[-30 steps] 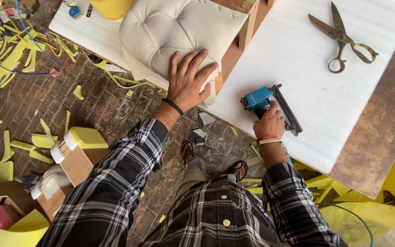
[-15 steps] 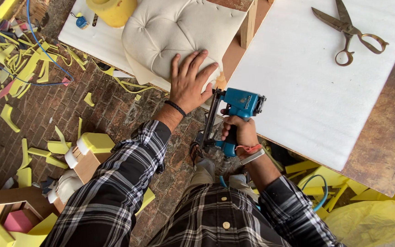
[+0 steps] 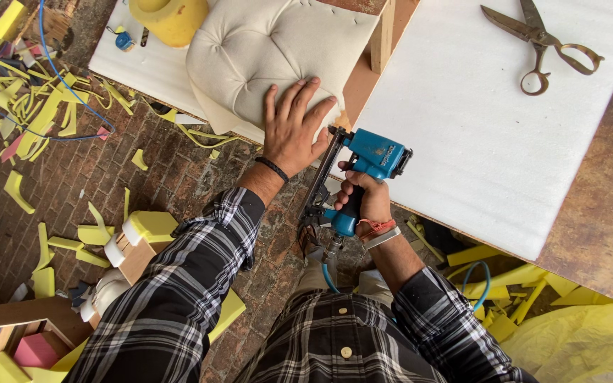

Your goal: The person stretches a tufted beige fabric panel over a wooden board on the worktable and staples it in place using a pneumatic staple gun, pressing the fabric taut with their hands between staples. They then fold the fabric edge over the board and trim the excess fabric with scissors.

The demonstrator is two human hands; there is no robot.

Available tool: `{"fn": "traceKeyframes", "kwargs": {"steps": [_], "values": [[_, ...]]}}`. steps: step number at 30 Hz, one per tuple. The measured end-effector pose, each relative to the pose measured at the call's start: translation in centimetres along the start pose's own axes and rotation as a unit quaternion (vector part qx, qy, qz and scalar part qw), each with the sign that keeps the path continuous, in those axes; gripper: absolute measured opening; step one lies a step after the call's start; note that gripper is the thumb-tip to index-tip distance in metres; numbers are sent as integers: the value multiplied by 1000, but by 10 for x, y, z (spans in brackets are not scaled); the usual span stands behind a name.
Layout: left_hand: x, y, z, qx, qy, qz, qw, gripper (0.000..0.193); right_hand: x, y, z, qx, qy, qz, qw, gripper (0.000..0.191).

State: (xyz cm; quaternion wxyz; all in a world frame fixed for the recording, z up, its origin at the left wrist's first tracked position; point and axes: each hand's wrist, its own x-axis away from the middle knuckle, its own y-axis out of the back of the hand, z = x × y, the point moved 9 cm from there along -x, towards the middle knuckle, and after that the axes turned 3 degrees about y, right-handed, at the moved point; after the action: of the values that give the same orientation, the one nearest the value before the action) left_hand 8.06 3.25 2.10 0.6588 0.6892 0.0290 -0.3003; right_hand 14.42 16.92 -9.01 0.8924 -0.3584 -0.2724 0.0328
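My left hand lies flat, fingers spread, on the near edge of a cream tufted cushion mounted on a wooden frame. My right hand grips the handle of a blue pneumatic staple gun. The gun's nose points at the cushion's lower edge, right beside my left thumb. A blue air hose runs down from the gun's handle. Both arms wear plaid sleeves.
A white foam sheet covers the worn wooden table, with large scissors at its far right. A yellow foam roll stands behind the cushion. Yellow foam scraps, boxes and a blue cable litter the brick floor.
My right hand lifted the staple gun off the foam sheet and brought it left to the cushion's edge. My left hand has stayed pressed on the cushion.
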Motion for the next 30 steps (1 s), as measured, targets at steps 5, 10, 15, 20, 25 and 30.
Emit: {"fn": "traceKeyframes", "kwargs": {"steps": [5,10,15,20,25,30], "values": [[-1,-1,0,-1,3,4,1000,61,-8,-2,2,-26,-17,35,999,26],[-3,3,2,19,7,1,1000,60,-26,41,32,180,-23,-8,983,32],[-4,8,2,25,5,-7,1000,58,-53,77,112,661,172,-96,724,60],[-6,7,3,35,15,-5,999,56,-51,72,118,780,233,-122,568,75],[-8,4,6,42,21,-7,999,56,-32,-25,48,623,354,61,695,56],[-8,-3,8,55,14,9,998,55,-51,-42,30,579,267,-10,770,36]]}}
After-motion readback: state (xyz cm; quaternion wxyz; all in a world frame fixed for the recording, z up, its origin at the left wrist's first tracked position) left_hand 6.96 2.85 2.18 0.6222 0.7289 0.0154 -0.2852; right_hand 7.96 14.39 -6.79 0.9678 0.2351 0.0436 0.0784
